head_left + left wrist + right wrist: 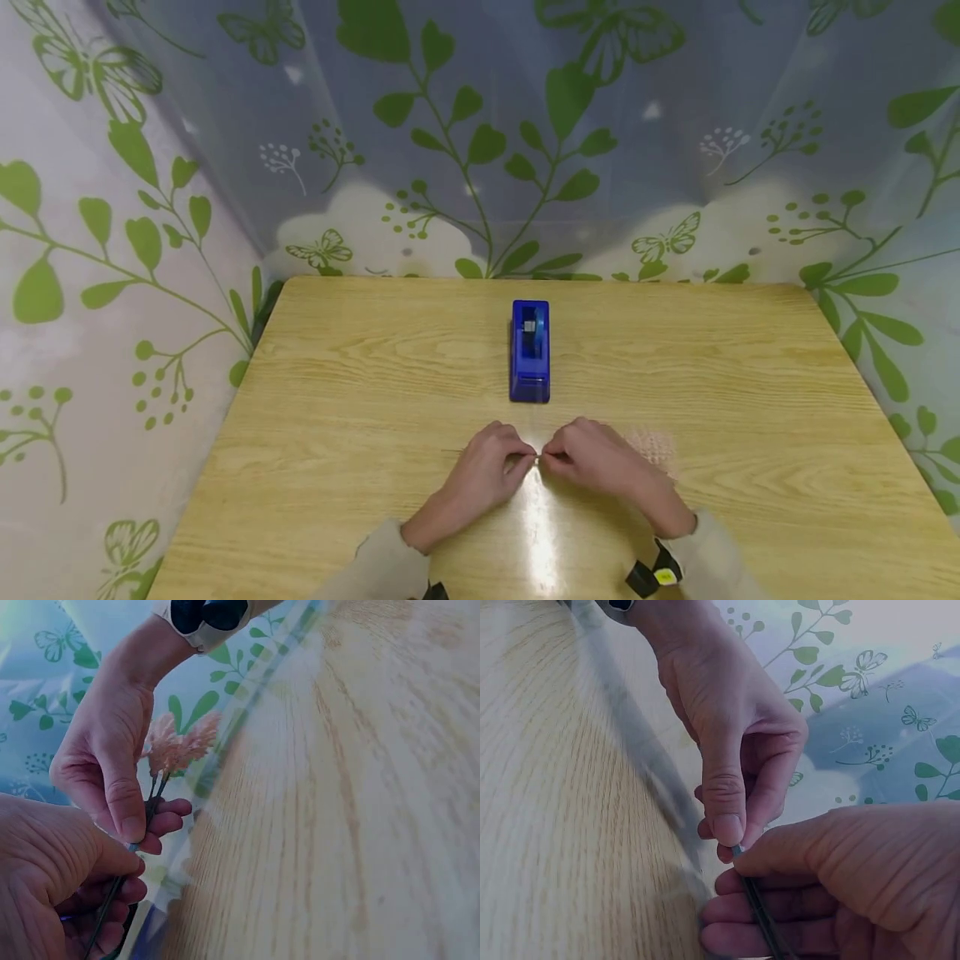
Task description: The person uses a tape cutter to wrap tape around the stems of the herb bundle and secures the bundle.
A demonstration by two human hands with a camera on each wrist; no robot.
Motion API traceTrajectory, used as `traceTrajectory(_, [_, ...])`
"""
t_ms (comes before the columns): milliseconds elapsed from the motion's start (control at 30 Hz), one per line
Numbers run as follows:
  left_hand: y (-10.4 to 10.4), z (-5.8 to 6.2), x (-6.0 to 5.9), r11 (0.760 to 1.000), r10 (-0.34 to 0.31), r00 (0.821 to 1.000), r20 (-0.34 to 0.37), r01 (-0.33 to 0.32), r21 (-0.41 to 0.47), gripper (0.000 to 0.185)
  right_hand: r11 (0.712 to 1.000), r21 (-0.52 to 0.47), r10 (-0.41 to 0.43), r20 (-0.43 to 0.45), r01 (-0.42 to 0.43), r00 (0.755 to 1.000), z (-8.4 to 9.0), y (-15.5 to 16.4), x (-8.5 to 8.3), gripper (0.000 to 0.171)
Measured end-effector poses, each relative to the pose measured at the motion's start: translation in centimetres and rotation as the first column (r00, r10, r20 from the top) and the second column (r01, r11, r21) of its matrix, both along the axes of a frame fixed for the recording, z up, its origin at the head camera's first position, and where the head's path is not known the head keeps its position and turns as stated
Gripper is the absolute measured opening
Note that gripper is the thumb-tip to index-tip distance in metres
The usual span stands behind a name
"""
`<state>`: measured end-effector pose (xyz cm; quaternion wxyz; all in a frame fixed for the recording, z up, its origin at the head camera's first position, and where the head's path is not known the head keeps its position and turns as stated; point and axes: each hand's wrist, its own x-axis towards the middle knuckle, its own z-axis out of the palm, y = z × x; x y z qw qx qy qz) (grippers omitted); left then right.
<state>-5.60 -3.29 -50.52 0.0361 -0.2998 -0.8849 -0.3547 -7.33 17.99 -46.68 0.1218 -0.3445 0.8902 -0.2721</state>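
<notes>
Both hands meet low over the table (337, 375), just in front of the person. The left hand (480, 477) has its fingers curled and pinches thin dark stems (112, 892) between thumb and fingers; the right hand (600, 460) pinches the same stems a little further along, thumb pressed on top, so the two grips almost touch. Beyond the right hand, on its far side from the left, the stems end in soft pink flower heads (176, 746) that lie on the wood. I count two stems in the left wrist view (maybe more are hidden inside the fingers, I cannot tell), and the pink heads form one small bunch of about two tufts. Straight ahead of the hands, well apart from them, stands one blue tape dispenser (530, 352). There seems to be something pale, perhaps a bit of tape, at the point where the thumbs meet, but it is too small to be sure. To do this well, I think the stems should stay parallel and tight together, both pinches close, and the pull gentle so the thin stems do not bend.
</notes>
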Motion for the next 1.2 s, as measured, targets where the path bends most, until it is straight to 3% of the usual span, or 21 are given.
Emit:
traceTrajectory(233, [0.09, -0.15, 0.3, 0.999, 0.014, 1.0, -0.027, -0.012, 0.049, 0.004, 0.999, -0.028, 0.028, 0.125, -0.025, 0.992, 0.06, 0.38, 0.01, 0.032])
traceTrajectory(467, [0.05, -0.25, 0.37, 0.998, 0.034, 0.999, -0.042, -0.031, 0.059, 0.005, 0.999, -0.03, 0.027, 0.059, -0.025, 0.998, -0.27, 0.68, -0.2, 0.023])
traceTrajectory(700, [-0.05, -0.11, 0.12, 0.996, 0.062, 0.998, -0.01, -0.061, 0.062, 0.006, 0.999, -0.037, 0.024, -0.007, -0.024, 1.0, -0.06, 0.69, -0.35, 0.019])
traceTrajectory(1067, [-0.01, 0.05, 0.0, 0.998, 0.063, 0.998, 0.027, -0.063, -0.008, 0.009, 0.999, -0.045, 0.02, -0.026, -0.021, 0.999, 0.06, 0.67, -0.5, 0.022])
traceTrajectory(1200, [-0.13, -0.05, -0.16, 0.999, 0.046, 0.998, 0.041, -0.047, 0.022, 0.008, 0.998, -0.065, 0.026, 0.039, -0.023, 0.999, -0.08, 0.68, -0.55, 0.016])
